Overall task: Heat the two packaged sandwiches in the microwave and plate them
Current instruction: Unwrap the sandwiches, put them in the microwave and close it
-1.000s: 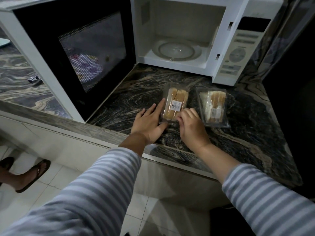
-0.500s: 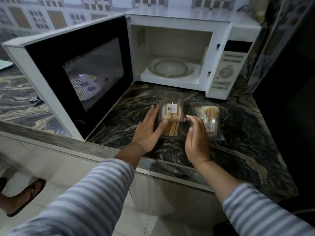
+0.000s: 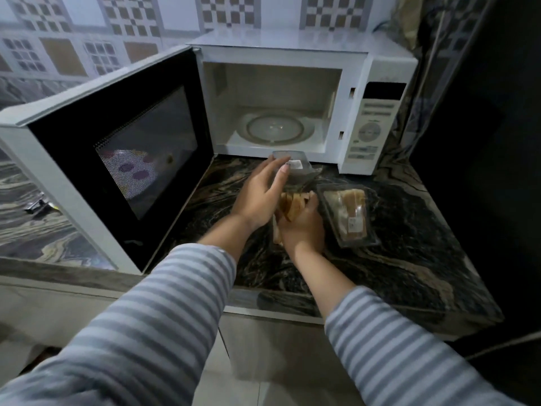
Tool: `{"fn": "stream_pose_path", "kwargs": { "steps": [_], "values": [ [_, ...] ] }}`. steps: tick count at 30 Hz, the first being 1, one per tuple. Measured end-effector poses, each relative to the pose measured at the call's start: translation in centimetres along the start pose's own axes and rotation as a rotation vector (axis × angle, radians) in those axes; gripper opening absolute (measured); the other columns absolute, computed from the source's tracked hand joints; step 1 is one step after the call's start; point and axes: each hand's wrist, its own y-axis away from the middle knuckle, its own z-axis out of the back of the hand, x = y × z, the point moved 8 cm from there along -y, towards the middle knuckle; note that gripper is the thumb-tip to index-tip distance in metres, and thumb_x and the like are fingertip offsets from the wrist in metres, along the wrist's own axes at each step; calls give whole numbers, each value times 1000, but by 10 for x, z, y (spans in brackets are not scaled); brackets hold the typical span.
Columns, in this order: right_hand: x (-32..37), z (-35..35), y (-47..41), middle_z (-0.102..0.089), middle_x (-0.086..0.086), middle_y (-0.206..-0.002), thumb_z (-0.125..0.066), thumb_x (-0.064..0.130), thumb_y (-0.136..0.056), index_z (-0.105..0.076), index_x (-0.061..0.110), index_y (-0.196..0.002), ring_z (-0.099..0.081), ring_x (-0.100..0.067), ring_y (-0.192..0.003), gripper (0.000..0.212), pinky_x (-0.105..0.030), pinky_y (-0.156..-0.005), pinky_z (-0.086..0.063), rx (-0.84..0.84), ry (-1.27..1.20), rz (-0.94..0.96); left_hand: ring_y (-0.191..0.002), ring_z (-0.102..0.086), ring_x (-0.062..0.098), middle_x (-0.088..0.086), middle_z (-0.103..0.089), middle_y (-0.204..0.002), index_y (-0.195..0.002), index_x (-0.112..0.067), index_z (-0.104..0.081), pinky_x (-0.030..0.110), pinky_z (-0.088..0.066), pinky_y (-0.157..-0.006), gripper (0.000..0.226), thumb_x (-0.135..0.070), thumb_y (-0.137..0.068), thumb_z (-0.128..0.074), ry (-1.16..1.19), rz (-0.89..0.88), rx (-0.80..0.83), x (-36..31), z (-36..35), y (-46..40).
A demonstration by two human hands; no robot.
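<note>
Our left hand (image 3: 260, 197) lifts the clear plastic sandwich lid (image 3: 295, 168) with fingers closed around its left edge, just in front of the open white microwave (image 3: 292, 101). Our right hand (image 3: 303, 227) has its grip wrapped on the unwrapped brown sandwich (image 3: 288, 205) above the dark marbled tabletop (image 3: 409, 244). The second sealed clear-packaged sandwich (image 3: 348, 215) lies just beside it, toward the tabletop's right edge.
</note>
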Motion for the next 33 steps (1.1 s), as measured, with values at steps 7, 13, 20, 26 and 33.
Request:
{"fn": "stream_pose_path", "kwargs": {
  "steps": [7, 13, 20, 26, 33],
  "values": [
    [9, -7, 3, -66, -6, -114, -63, 46, -84, -41, 15, -123, -64, -27, -104, 54, -35, -83, -50, -105, 90, -9, -136, -38, 10, -4, -48, -144, -134, -34, -53, 41, -34, -111, 60, -66, -88, -31, 20, -25, 13, 6, 3, -4],
    [8, -10, 6, -66, -6, -114, -61, 38, -87, -42, 18, -120, -66, -28, -100, 43, -38, -83, -53, -136, 137, -80, -141, -30, 8, -3, -45, -146, -133, -33, -54, 40, -30, -114, 48, -55, -95, -35, 40, -48, 25, 8, 3, -2],
    [15, 4, 5, -65, -9, -116, -62, 34, -87, -47, 16, -123, -64, -29, -106, 43, -37, -86, -52, -143, 133, -74, -142, -26, 7, -4, -45, -146, -130, -37, -55, 38, -30, -114, 47, -56, -93, -33, 14, -71, 45, 8, 5, -3],
    [14, 46, 25, -64, -3, -119, -66, 26, -86, -46, 25, -133, -61, -26, -108, 51, -37, -86, -52, -191, 171, -82, -144, -24, 9, 0, -40, -150, -133, -34, -53, 36, -28, -114, 44, -51, -98, -32, -81, -132, 84, 7, 2, 4],
    [-18, 99, 71, -66, -4, -111, -69, 32, -85, -49, 20, -130, -64, -24, -97, 50, -34, -72, -52, -332, 163, -47, -142, -26, 14, 2, -23, -158, -141, -28, -43, 18, -26, -102, 42, -39, -102, -34, -259, -192, 92, 8, -6, 36]
  ]
}}
